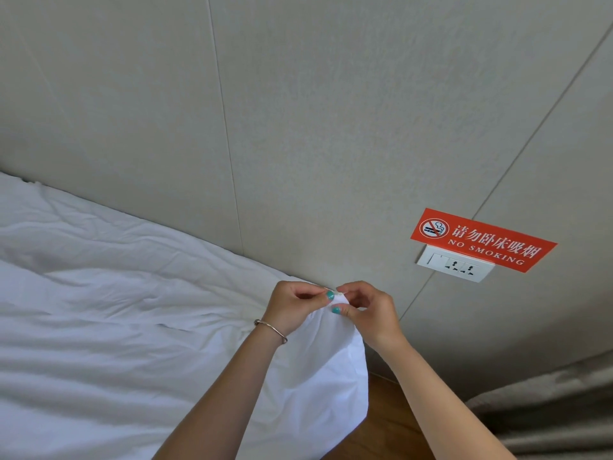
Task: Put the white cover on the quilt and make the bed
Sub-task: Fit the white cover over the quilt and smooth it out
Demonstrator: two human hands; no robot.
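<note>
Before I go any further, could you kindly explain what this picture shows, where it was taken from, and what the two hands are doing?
There is one picture, from a wide-angle camera worn on a person's head, looking down at their own bare hands. The left hand, with a thin metal bangle on its wrist, and the right hand together pinch one corner of the crumpled white fabric cover, which spreads over the bed. Behind is a beige panelled wall with a red no-smoking sign above a white socket plate.
</note>
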